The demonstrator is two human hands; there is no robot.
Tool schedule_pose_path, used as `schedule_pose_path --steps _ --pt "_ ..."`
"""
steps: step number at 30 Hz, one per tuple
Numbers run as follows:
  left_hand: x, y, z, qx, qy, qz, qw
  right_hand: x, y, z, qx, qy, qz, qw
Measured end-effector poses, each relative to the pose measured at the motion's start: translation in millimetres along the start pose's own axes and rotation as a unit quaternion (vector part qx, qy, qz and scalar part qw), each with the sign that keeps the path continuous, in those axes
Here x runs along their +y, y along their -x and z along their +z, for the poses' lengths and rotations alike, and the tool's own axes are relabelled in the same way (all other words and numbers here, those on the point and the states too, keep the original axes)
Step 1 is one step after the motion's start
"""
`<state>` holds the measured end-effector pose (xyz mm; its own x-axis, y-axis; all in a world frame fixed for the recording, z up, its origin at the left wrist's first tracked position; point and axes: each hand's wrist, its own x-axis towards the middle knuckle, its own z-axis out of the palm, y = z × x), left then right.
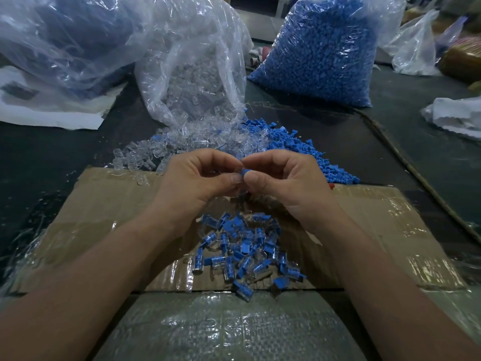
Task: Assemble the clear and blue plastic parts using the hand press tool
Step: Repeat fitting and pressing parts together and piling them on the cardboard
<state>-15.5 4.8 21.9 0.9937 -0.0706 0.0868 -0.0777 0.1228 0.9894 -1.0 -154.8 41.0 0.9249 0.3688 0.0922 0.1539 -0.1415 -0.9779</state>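
Observation:
My left hand (200, 175) and my right hand (283, 175) meet fingertip to fingertip above the cardboard, both pinching one small blue plastic part (244, 172). Whether a clear part is joined to it is hidden by my fingers. Below my hands lies a pile of joined clear-and-blue pieces (244, 251). Beyond my hands, loose clear parts (145, 155) spill from an open bag, and loose blue parts (307, 149) lie to their right. No hand press tool is in view.
A flattened cardboard sheet (104, 204) with shiny tape covers the dark table. At the back stand an open bag of clear parts (192, 74), a full bag of blue parts (328, 48) and a large bag (62, 40) on the left. White plastic (458, 115) lies at right.

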Motion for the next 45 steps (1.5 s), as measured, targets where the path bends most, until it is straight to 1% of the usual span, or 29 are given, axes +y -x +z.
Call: schedule_pose_path --steps 5,9,11,16,23,26,30,32,35,41,45 --pt "2 1 0 0.009 -0.022 0.000 1.000 2 0 -2 -0.015 -0.046 0.016 0.999" --pt "2 0 -2 -0.022 0.013 -0.019 0.999 2 0 -1 -0.007 -0.056 -0.002 0.998" --pt "3 0 -1 -0.036 0.036 -0.030 0.998 1 0 -2 0.002 -0.049 -0.009 0.999" --pt "4 2 1 -0.033 -0.001 -0.032 0.999 3 0 -3 0.005 -0.015 -0.020 1.000" --pt "5 4 0 -0.038 0.024 -0.042 0.998 5 0 -3 -0.004 -0.023 -0.041 0.999" --pt "5 4 1 -0.028 0.001 -0.042 0.999 7 0 -2 -0.001 -0.006 -0.045 0.999" --pt "4 3 3 0.010 -0.025 -0.045 0.999 10 -1 2 0.001 0.037 -0.060 0.998" --pt "4 2 3 0.024 -0.013 -0.048 0.998 13 0 5 0.011 0.053 -0.076 0.996" --pt "4 2 2 0.025 0.004 -0.053 0.998 15 0 7 0.027 0.074 -0.105 0.991" --pt "3 0 -2 0.005 0.052 -0.091 0.995 17 1 7 0.041 0.080 -0.152 0.984" --pt "3 -1 -3 -0.013 0.093 -0.104 0.990 17 -1 4 0.053 0.129 -0.195 0.971"
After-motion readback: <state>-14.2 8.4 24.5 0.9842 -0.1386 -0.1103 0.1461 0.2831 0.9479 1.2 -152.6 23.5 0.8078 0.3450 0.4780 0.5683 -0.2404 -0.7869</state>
